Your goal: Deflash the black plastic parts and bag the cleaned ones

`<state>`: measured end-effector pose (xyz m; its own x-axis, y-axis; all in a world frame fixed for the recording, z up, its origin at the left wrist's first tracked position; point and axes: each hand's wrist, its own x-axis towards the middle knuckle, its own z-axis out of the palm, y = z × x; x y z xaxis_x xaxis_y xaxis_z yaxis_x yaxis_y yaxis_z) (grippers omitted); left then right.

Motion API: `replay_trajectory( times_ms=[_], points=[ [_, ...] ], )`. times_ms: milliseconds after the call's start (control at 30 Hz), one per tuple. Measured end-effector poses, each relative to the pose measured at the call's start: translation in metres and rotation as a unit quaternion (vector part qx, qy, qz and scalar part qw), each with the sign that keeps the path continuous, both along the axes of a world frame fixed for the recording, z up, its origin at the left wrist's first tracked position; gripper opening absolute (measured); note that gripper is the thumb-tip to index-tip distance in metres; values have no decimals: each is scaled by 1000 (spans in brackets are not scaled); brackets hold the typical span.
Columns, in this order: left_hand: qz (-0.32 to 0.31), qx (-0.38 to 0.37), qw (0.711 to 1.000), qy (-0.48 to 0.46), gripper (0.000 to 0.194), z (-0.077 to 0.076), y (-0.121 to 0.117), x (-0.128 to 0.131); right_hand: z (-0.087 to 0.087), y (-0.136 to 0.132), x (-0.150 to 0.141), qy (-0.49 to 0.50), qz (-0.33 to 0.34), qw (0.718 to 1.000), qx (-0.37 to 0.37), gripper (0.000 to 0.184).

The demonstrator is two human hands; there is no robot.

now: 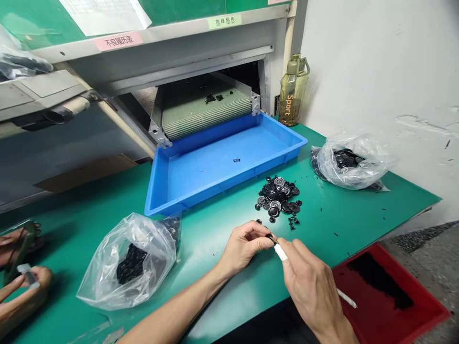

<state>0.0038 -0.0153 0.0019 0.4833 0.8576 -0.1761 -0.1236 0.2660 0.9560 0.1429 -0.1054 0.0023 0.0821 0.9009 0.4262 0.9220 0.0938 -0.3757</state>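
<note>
My left hand [245,246] pinches a small black round part [269,237] just above the green table [215,234]. My right hand [310,286] is closed round a thin white tool [281,253], whose tip touches that part; the tool's tail [346,298] sticks out behind the hand. A pile of black round parts [278,198] lies on the table just beyond both hands.
A blue tray [215,167] sits under a ribbed conveyor [206,114]. Clear bags of black parts lie at the near left [131,260] and far right [349,160]. A red bin [389,291] stands low at the right. Another person's hands [21,282] work at the left edge. A bottle [293,91] stands by the wall.
</note>
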Motion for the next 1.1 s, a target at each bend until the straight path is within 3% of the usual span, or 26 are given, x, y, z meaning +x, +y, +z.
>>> replay_trajectory(
  times_ms=[300,500,700,867,1033,1100],
  points=[
    [43,13,998,41,23,-1,-2,2,-4,6,-12,-88,-24,996,4,31],
    [56,12,997,48,21,-1,-1,5,-7,17,-17,94,-29,994,-53,29],
    [67,11,996,55,21,-1,2,4,5,36,-12,193,-30,965,-175,27],
    [43,23,997,61,24,2,1,4,8,32,2,267,7,937,-224,27],
    [26,38,996,82,22,5,1,4,-1,25,40,201,-113,968,-101,33],
    [27,27,997,67,16,7,3,4,-5,29,53,158,-104,978,-88,40]
  ],
)
